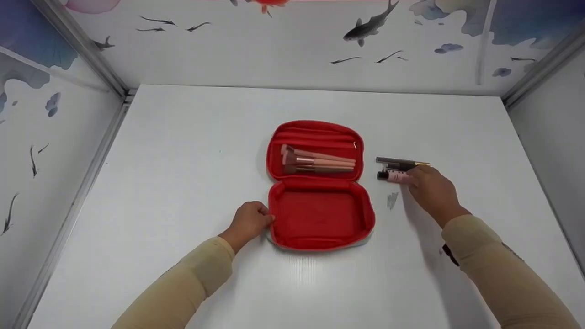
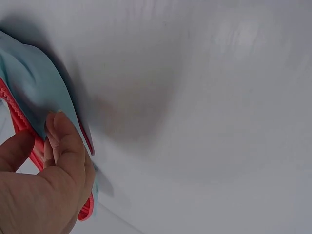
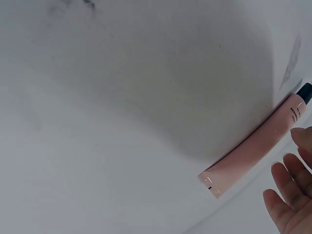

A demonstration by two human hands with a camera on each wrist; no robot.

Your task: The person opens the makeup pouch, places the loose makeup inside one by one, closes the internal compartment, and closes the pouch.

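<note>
A zippered makeup bag (image 1: pixel 322 214) lies unfolded, red inside; its outside looks pale blue in the left wrist view. Several pink-handled makeup brushes (image 1: pixel 325 162) rest in its far half, while the near half holds nothing visible. My left hand (image 1: pixel 249 220) pinches the near half's left edge, thumb on the red rim and fingers against the blue outside (image 2: pixel 34 78). To the bag's right lies a pink squeeze tube (image 3: pixel 256 146) with a black cap. Over its right end hovers my right hand (image 1: pixel 432 191), fingers loosely extended and apart from the tube in the right wrist view.
Slim dark cosmetic tubes (image 1: pixel 402 162), one with a gold-coloured end, lie just beyond the pink tube. A grey smudge (image 1: pixel 392 200) marks the white tabletop (image 1: pixel 183 151). Printed panels (image 1: pixel 283 50) with fish enclose the table at the back and sides.
</note>
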